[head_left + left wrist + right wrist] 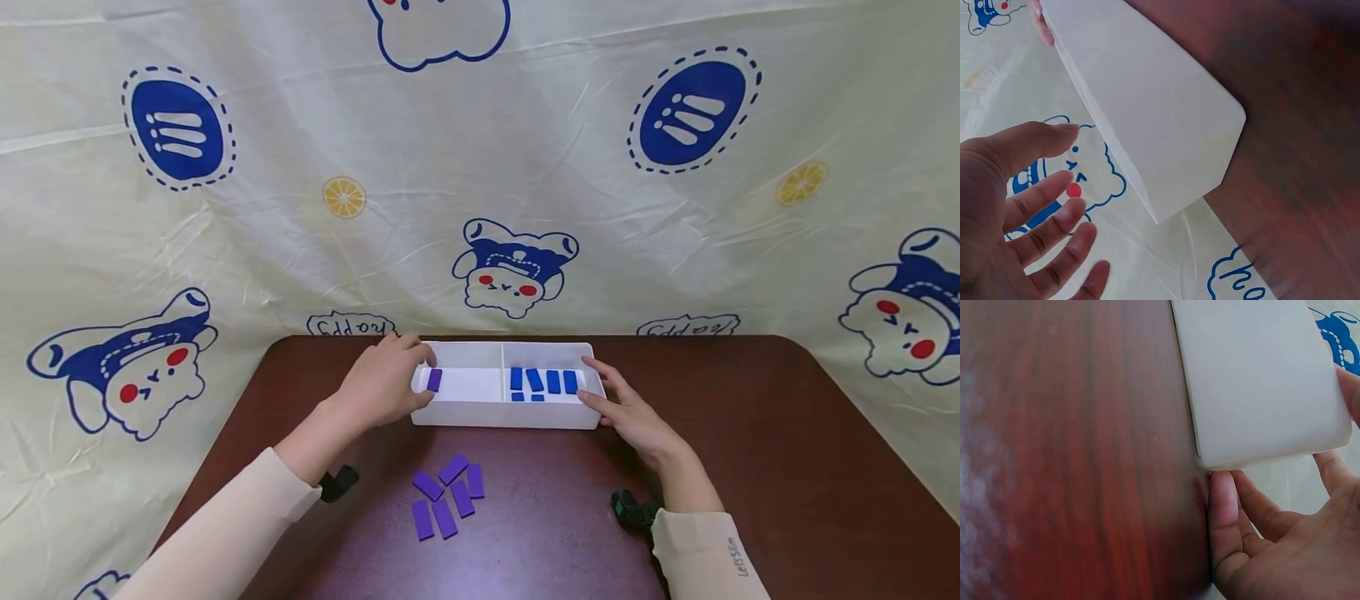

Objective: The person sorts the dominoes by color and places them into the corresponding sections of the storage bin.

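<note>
A white two-compartment box (504, 414) stands on the table. Its left compartment has one purple tile (435, 380) near the left end; its right one holds several blue tiles (553, 382). My left hand (384, 379) hovers at the box's left end, thumb and fingers spread and holding nothing, apart from the wall in the left wrist view. At the other end, my right hand (628, 410) grips the box, thumb over the rim and fingers against the end wall (1266, 394). Several loose purple tiles (445, 518) lie on the table in front of the box.
The dark brown table (547, 517) reaches back to a pale printed cloth (420, 267) hanging behind it. The box stands close to the table's far edge. Each wrist wears a black device, such as the one (633, 510) at the right wrist.
</note>
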Demonstrator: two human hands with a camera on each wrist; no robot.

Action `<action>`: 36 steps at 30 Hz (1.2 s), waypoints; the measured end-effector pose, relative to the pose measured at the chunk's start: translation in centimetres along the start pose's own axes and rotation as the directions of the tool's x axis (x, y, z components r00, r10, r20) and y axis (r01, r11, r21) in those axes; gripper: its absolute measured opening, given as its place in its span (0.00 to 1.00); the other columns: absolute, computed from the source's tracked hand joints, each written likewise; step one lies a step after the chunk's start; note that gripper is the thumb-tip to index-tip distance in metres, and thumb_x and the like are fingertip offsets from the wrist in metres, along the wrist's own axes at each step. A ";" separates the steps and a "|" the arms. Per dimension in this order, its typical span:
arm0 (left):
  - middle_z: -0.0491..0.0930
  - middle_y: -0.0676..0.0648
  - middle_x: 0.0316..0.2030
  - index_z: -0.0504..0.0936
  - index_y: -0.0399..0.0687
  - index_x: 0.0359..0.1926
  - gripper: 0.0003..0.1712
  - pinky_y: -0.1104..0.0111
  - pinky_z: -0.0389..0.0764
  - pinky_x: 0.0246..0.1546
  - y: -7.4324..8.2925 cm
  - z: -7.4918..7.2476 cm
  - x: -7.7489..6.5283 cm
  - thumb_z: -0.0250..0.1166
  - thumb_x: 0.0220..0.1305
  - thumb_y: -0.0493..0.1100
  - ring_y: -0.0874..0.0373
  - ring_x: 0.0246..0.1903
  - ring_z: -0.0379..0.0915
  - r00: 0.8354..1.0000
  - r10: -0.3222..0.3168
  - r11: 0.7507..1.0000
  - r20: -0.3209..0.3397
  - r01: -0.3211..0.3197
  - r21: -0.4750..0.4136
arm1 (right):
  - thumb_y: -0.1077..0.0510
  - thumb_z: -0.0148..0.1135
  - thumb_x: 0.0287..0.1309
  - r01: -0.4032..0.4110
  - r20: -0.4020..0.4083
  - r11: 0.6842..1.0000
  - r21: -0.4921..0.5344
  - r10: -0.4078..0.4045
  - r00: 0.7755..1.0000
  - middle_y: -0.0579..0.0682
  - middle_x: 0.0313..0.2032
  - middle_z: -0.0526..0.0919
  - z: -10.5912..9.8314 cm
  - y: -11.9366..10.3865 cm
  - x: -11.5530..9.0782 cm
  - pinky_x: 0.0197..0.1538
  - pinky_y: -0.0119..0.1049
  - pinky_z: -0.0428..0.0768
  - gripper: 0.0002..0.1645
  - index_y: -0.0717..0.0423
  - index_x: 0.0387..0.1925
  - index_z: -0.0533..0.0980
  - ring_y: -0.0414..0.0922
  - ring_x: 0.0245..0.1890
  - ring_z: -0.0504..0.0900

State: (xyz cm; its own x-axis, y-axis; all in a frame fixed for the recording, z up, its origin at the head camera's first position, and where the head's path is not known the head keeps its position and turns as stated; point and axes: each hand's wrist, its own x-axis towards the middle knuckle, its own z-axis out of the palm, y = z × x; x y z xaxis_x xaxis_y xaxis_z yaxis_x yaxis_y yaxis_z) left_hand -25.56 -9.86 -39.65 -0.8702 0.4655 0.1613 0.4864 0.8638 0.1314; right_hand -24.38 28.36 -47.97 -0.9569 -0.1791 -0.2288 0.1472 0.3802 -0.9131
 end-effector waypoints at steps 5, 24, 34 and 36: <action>0.78 0.54 0.36 0.83 0.53 0.38 0.16 0.63 0.77 0.33 0.5 -0.1 -1.4 0.79 0.55 0.52 0.57 0.35 0.75 1.000 0.013 0.999 -0.012 -0.013 -0.040 | 0.38 0.59 0.72 -0.001 0.009 1.000 -0.006 0.001 1.000 0.63 0.78 0.51 -0.1 -0.2 -0.1 0.57 0.39 0.73 0.46 0.28 0.82 0.48 0.61 0.72 0.59; 0.73 0.59 0.23 0.79 0.54 0.32 0.18 0.64 0.70 0.26 1.8 2.9 -5.2 0.80 0.53 0.54 0.61 0.25 0.68 0.986 -0.021 0.987 0.167 0.048 -0.157 | 0.37 0.58 0.72 -0.025 0.010 1.000 -0.013 0.025 1.000 0.63 0.79 0.49 0.0 -0.2 0.0 0.64 0.49 0.72 0.47 0.26 0.82 0.46 0.63 0.74 0.57; 0.71 0.55 0.23 0.75 0.50 0.29 0.26 0.64 0.67 0.25 2.3 4.1 -6.5 0.80 0.51 0.60 0.59 0.26 0.66 0.963 -0.024 0.986 0.268 0.067 -0.154 | 0.37 0.59 0.72 -0.024 0.012 1.000 -0.005 0.024 1.000 0.63 0.80 0.48 0.0 -0.2 0.1 0.66 0.53 0.71 0.47 0.26 0.82 0.46 0.63 0.74 0.58; 0.71 0.56 0.23 0.75 0.51 0.29 0.25 0.65 0.67 0.26 2.4 4.4 -6.7 0.80 0.51 0.60 0.60 0.26 0.66 0.964 -0.012 0.986 0.265 0.055 -0.156 | 0.37 0.59 0.72 -0.022 0.011 1.000 -0.001 0.022 1.000 0.63 0.80 0.49 0.0 -0.1 0.1 0.65 0.52 0.71 0.47 0.26 0.82 0.46 0.63 0.74 0.58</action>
State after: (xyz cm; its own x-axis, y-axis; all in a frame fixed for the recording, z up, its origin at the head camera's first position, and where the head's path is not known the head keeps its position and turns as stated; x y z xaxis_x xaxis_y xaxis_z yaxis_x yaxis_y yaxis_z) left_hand -18.92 -10.08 -44.70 -0.8657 0.4894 -0.1053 0.4438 0.8476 0.2908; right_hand -24.48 28.28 -47.87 -0.9506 -0.1801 -0.2527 0.1683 0.3850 -0.9075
